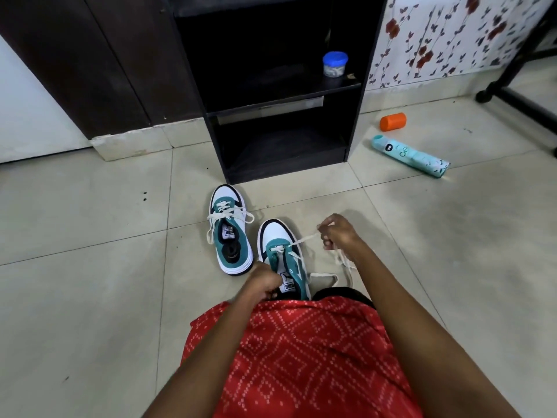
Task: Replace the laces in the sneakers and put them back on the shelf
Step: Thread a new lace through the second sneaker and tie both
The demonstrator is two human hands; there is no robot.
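Two teal-and-white sneakers stand on the tiled floor before a black shelf unit. The left sneaker is laced, its white lace tied in a loose bow. The right sneaker is closer to me and only laced at the lowest eyelets. My left hand grips this sneaker at its tongue and collar. My right hand pinches the white lace, pulled taut out to the right of the shoe. The rest of the lace trails on the floor beside my knee.
A blue-lidded jar stands on the shelf's middle board. An orange cap and a teal spray can lie on the floor to the right. A black furniture leg is at far right. My red patterned clothing fills the foreground.
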